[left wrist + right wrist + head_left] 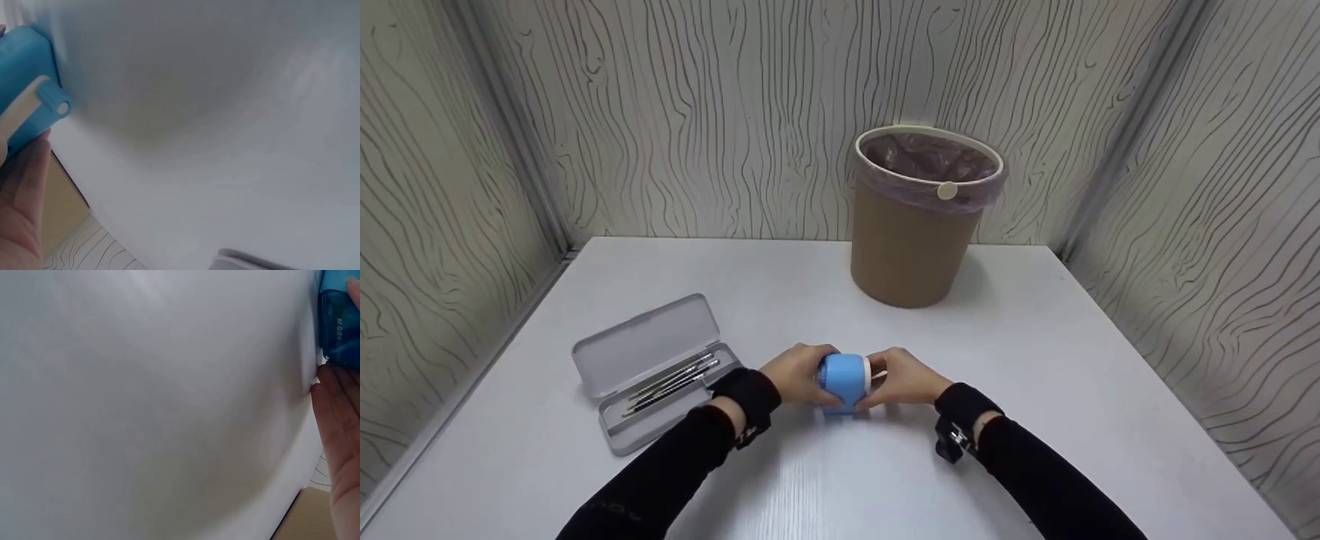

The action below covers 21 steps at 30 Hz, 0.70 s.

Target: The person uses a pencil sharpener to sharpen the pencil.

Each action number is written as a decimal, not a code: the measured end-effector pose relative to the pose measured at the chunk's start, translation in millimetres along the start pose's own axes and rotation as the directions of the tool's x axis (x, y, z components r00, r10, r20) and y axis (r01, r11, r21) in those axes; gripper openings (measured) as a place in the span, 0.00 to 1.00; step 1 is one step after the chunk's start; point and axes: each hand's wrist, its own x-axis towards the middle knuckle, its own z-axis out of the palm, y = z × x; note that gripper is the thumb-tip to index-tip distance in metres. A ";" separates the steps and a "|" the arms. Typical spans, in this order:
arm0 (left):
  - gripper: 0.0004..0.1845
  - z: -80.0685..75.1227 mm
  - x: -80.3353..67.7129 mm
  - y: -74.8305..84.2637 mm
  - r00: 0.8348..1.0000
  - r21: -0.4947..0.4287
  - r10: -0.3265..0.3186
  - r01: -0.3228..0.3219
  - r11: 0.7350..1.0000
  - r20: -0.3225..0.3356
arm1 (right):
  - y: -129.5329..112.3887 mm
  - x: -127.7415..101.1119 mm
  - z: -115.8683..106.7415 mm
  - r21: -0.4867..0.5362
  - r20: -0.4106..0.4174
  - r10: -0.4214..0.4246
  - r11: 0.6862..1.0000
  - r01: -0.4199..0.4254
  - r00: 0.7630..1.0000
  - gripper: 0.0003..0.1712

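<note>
A blue crank pencil sharpener (844, 377) is between my two hands, low over the white table. My left hand (796, 373) grips it from the left, thumb in front and fingers behind. From the other side my right hand (910, 377) holds it with thumb and fingers. In the left wrist view the sharpener's cream crank arm (21, 112) with its blue knob (55, 98) shows. The right wrist view shows a translucent dark blue shavings drawer (340, 326) with white lettering.
An open grey pencil case (649, 349) lies to the left, its lid tipped back, with several pencils (675, 382) inside. At the back right stands a brown waste bin (911, 255) lined with a purplish bag. Wood-patterned panels (720, 112) enclose the white table (1035, 360).
</note>
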 end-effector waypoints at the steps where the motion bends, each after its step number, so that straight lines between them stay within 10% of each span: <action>1: 0.37 0.0 0.2 0.1 1.000 0.005 0.002 -0.002 1.000 0.000 | -0.7 -0.5 -0.1 -0.007 0.000 -0.001 1.000 0.001 1.000 0.27; 21: 0.36 -1.2 -0.8 1.6 1.000 0.026 -0.005 0.004 1.000 0.005 | 1.0 -1.7 0.1 -0.082 -0.021 -0.027 0.996 0.025 0.999 0.28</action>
